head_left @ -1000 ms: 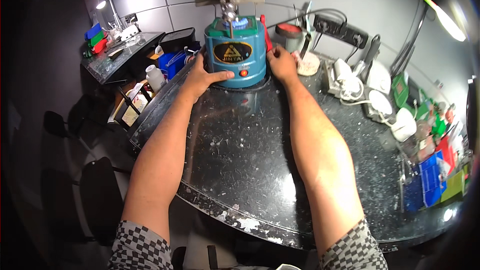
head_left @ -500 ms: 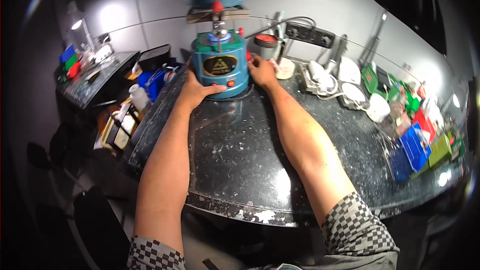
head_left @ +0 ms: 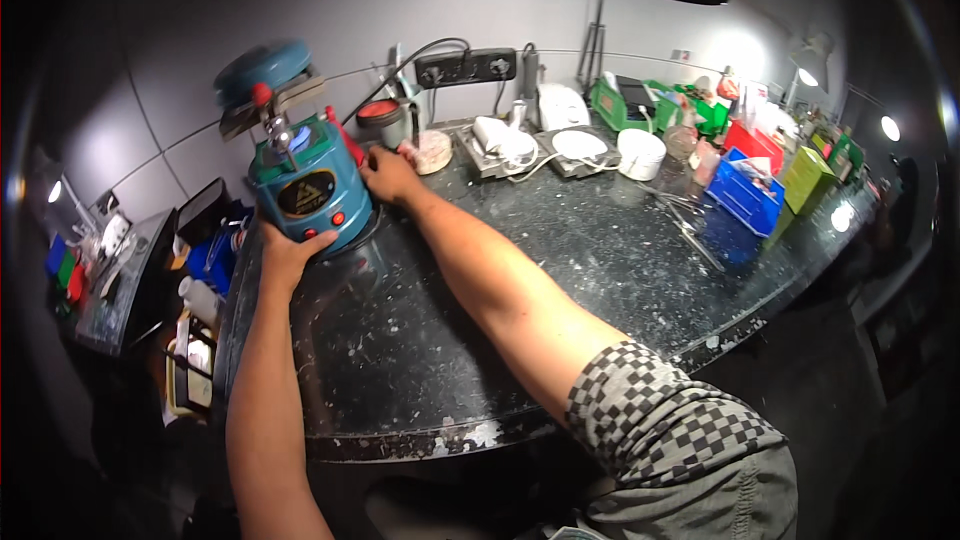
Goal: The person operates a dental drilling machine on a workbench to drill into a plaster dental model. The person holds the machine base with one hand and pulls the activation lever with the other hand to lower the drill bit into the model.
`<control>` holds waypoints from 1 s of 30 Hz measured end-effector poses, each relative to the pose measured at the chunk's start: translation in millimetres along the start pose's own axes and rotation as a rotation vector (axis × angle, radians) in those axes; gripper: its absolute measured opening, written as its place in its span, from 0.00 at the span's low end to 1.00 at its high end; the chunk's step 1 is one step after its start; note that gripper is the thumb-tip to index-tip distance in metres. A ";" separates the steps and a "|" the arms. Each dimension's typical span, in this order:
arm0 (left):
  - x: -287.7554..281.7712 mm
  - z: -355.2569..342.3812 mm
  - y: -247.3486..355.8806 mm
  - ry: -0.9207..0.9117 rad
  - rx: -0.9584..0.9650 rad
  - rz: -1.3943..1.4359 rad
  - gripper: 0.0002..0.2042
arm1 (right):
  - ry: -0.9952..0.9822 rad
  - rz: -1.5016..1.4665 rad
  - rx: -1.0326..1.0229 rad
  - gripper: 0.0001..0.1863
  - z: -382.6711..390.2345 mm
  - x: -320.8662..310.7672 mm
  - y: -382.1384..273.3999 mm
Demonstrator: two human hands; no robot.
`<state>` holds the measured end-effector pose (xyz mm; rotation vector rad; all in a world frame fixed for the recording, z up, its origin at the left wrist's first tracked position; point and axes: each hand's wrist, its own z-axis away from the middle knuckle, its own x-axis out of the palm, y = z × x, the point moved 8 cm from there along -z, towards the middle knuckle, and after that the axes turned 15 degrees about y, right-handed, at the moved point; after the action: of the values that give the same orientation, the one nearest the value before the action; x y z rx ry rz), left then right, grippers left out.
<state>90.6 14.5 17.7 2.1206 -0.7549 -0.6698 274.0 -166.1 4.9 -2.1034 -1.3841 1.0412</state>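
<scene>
From afar, I had the left grip (head_left: 288, 250) clasped round the lower left side of the blue machine (head_left: 345, 185), thumb on its front beside the red buttons (head_left: 338, 219), probably to steady it. The machine stood on the dark counter (head_left: 400, 340), between both grips. My right grip (head_left: 390, 177), half curled, was at its other side, just below the red handle (head_left: 346, 140); I couldn't tell whether it held anything. Just beyond that grip were a red-topped cup (head_left: 379, 122) and a pale round block (head_left: 435, 152), presumably kept within reach.
</scene>
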 end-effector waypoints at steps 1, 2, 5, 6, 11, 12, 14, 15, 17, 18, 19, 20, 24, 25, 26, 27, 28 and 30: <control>-1.5 2.3 5.9 0.014 0.006 0.005 0.60 | -0.034 -0.030 0.003 0.18 0.9 2.2 0.2; 2.0 4.3 11.3 -0.001 0.002 0.007 0.61 | -0.028 -0.027 0.031 0.18 -0.4 -0.7 4.9; 5.2 3.9 13.0 -0.025 -0.033 -0.022 0.61 | -0.015 -0.014 0.056 0.19 -3.1 -3.2 9.5; 5.7 3.7 8.6 -0.030 -0.068 -0.050 0.62 | -0.012 -0.002 0.051 0.20 -3.3 -3.8 10.5; -14.7 2.2 6.4 -0.119 -0.153 0.142 0.61 | -0.043 -0.022 0.022 0.18 1.1 3.4 -5.8; -16.0 -2.5 8.7 -0.151 -0.132 0.088 0.60 | -0.025 -0.025 0.039 0.17 -4.0 0.7 -1.4; -12.7 -2.7 7.9 -0.189 -0.136 0.049 0.58 | 0.004 -0.032 0.066 0.16 -7.0 -1.3 13.2; -5.2 -5.4 10.5 -0.194 -0.150 0.068 0.57 | 0.026 -0.036 0.070 0.16 -11.3 -5.2 20.4; -11.6 -8.6 8.8 -0.147 -0.029 -0.121 0.56 | 0.020 -0.074 0.089 0.15 -10.8 -2.9 12.7; -17.1 -7.4 3.5 -0.154 -0.078 -0.088 0.56 | 0.000 -0.091 0.114 0.15 -6.2 0.5 6.8; -15.4 -6.0 4.0 -0.166 -0.120 -0.040 0.57 | -0.010 -0.096 0.138 0.15 -5.4 0.6 7.7; -17.1 -7.3 2.6 -0.153 -0.126 -0.048 0.57 | -0.013 -0.046 0.130 0.15 -6.8 2.6 5.2; -11.5 -10.0 -3.8 -0.160 -0.098 -0.039 0.59 | 0.017 -0.058 0.125 0.15 -11.3 -2.9 13.0; -11.1 -10.6 -4.1 -0.158 -0.087 -0.051 0.59 | 0.029 -0.079 0.125 0.15 -10.0 -4.6 15.0; -11.6 -10.5 -2.5 -0.157 -0.081 -0.066 0.60 | 0.046 -0.111 0.118 0.14 -8.9 -7.2 12.8; -16.7 -12.9 -2.7 -0.143 -0.084 -0.080 0.60 | 0.045 -0.127 0.120 0.14 -9.7 -6.0 9.6; -15.3 -11.7 -2.6 -0.153 -0.088 -0.048 0.60 | 0.037 -0.114 0.116 0.14 -10.2 -5.1 8.7; -15.3 -10.3 0.5 -0.180 -0.107 0.006 0.60 | 0.009 -0.094 0.137 0.14 -8.7 -0.4 8.2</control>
<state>86.9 29.9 27.1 1.9784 -0.8033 -0.8867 285.5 -169.4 4.9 -1.9242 -1.3530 1.0560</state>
